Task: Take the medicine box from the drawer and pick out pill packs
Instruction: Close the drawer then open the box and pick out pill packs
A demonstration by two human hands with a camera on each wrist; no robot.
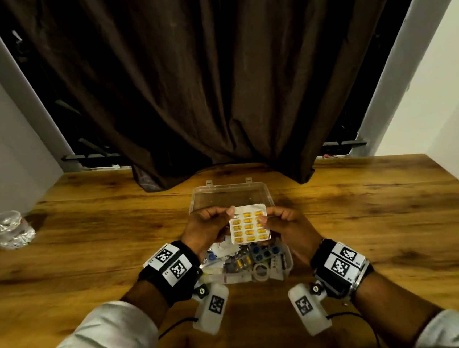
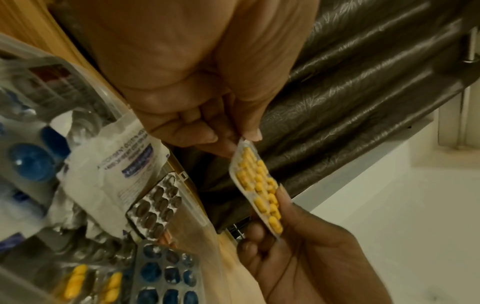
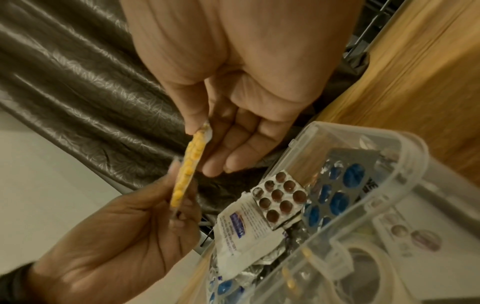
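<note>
A blister pack of yellow capsules (image 1: pixel 249 226) is held up flat above the open clear medicine box (image 1: pixel 246 278). My left hand (image 1: pixel 212 224) pinches its upper left corner between thumb and fingers. On the other side, my right hand (image 1: pixel 282 223) pinches the right edge. In the left wrist view the pack (image 2: pixel 259 185) runs from my left hand (image 2: pixel 233 139) down to my right hand (image 2: pixel 298 246). Seen edge-on in the right wrist view, the pack (image 3: pixel 188 172) sits between my right hand (image 3: pixel 207 131) and left hand (image 3: pixel 130 230).
Inside the box lie a blue pill pack (image 3: pixel 337 195), a brown tablet pack (image 3: pixel 281 195), a white sachet (image 2: pixel 109 164) and a tape roll (image 1: pixel 260 271). Its lid (image 1: pixel 230 196) lies open behind. A clear cup (image 1: pixel 8 229) stands far left on the wooden table (image 1: pixel 379 216). A brown curtain (image 1: pixel 214 78) hangs behind.
</note>
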